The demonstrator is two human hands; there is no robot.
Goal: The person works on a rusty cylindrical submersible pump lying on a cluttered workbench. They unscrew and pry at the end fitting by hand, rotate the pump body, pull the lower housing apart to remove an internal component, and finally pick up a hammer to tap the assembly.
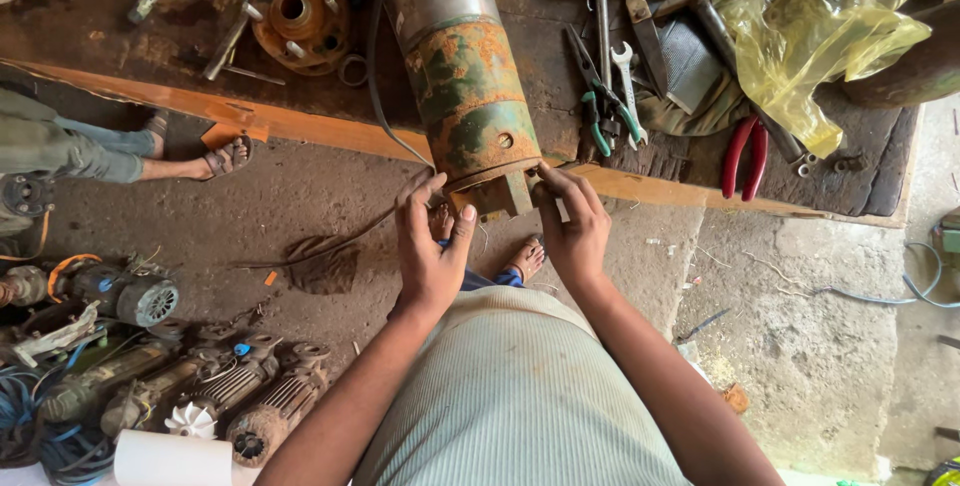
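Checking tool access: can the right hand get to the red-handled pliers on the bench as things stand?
Probably yes. The right hand is at the rusty cylinder's end; the red-handled pliers lie uncovered near the bench edge, nothing between.

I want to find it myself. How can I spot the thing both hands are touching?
Look at the dark wooden workbench across the top. A long metal cylinder lies on it, its end poking over the edge where the left hand and right hand meet. Unlike the small tools beside it, it is big, round, rusty orange and flaky green.
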